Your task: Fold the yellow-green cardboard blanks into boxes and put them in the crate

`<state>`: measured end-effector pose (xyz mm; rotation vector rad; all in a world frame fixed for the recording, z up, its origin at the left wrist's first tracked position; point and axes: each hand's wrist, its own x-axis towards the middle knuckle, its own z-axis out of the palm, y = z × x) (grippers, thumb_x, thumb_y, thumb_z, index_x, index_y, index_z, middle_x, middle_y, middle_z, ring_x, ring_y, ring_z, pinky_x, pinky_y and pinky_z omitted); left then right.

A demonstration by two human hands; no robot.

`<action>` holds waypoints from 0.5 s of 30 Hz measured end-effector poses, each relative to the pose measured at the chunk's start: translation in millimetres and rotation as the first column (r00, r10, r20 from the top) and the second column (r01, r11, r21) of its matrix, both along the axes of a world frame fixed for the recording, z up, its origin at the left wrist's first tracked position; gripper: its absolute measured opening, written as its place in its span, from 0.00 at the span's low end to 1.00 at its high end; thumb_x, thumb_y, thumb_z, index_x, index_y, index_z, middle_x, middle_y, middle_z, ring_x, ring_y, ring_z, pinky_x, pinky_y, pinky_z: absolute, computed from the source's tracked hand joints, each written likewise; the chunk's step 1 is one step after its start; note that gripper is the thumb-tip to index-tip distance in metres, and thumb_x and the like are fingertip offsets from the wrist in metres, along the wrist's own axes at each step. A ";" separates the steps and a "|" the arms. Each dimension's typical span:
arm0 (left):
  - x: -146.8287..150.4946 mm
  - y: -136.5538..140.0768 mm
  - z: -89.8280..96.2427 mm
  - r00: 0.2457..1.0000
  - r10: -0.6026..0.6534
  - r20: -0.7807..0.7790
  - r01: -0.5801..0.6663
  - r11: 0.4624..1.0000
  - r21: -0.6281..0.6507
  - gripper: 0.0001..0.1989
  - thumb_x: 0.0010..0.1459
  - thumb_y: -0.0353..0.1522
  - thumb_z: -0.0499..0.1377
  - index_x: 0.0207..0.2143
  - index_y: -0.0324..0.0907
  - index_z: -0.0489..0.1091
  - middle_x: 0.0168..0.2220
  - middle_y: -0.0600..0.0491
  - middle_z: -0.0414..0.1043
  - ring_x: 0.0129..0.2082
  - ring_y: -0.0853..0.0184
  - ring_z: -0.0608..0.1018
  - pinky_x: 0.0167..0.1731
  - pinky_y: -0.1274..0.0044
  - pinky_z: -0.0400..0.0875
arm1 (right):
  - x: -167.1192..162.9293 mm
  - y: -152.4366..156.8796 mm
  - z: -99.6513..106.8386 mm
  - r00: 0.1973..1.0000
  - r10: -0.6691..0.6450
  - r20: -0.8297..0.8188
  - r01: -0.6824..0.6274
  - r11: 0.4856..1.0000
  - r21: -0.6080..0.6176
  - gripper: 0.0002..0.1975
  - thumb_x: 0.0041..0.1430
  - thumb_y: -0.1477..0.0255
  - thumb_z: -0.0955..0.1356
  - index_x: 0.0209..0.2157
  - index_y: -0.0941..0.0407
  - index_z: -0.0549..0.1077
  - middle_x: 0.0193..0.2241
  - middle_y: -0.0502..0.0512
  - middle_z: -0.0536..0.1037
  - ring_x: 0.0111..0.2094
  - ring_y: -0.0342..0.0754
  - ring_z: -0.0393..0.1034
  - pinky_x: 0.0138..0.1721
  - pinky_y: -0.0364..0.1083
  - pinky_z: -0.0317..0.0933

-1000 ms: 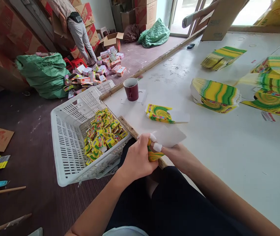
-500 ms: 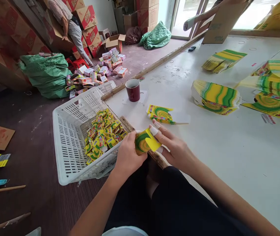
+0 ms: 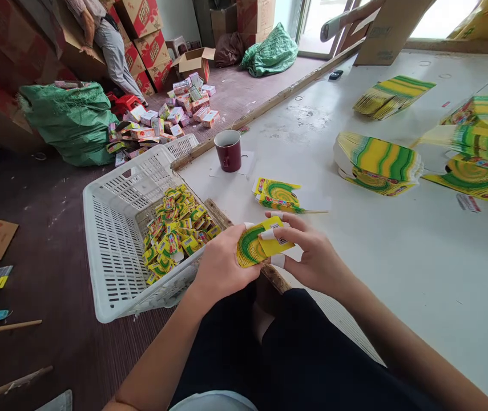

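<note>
Over the table's near edge, my left hand is closed around a small yellow-and-green carton with a spiral print. White coverings wrap several of my fingertips. My right hand has its fingers and thumb on the carton's right end, where a yellow panel with a barcode shows. Just beyond my hands, a small pile of flat printed cartons lies on the white table. To the left, a white plastic basket holds many small yellow-and-green cartons.
A maroon mug stands at the table's left edge, inside a wooden border strip. Stacks of flat cartons lie on the right. Green sacks, scattered small boxes and a person are beyond.
The right end of the carton has turned so that a barcode panel faces up under my right fingers. My left hand keeps its grip. The whole view has shifted slightly.
</note>
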<state>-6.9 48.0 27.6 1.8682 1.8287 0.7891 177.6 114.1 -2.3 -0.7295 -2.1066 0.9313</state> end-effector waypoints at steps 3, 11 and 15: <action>0.4 -3.2 -3.4 0.999 0.035 0.015 -0.035 0.999 0.010 0.23 0.49 0.37 0.66 0.47 0.41 0.68 0.42 0.49 0.77 0.40 0.60 0.80 0.41 0.71 0.73 | -8.4 -3.6 -7.1 0.998 0.033 -0.051 -0.034 0.999 -0.030 0.16 0.57 0.72 0.70 0.48 0.51 0.72 0.59 0.65 0.69 0.61 0.61 0.64 0.54 0.57 0.66; -4.8 -8.9 -4.9 0.997 0.052 0.048 -0.051 0.998 -0.039 0.23 0.44 0.35 0.68 0.44 0.42 0.70 0.38 0.51 0.78 0.36 0.61 0.80 0.37 0.72 0.74 | -2.8 2.3 -11.6 0.989 0.146 0.000 -0.146 0.989 0.038 0.06 0.62 0.72 0.66 0.38 0.51 0.76 0.56 0.64 0.70 0.61 0.60 0.65 0.48 0.53 0.69; -8.7 -9.9 -0.8 0.997 0.048 0.060 -0.043 0.996 -0.081 0.25 0.43 0.33 0.68 0.46 0.43 0.70 0.40 0.51 0.78 0.38 0.60 0.80 0.39 0.71 0.74 | 2.6 2.5 -3.1 0.977 0.213 0.001 -0.213 0.977 0.005 0.09 0.61 0.66 0.69 0.43 0.52 0.74 0.58 0.67 0.68 0.62 0.63 0.63 0.50 0.55 0.68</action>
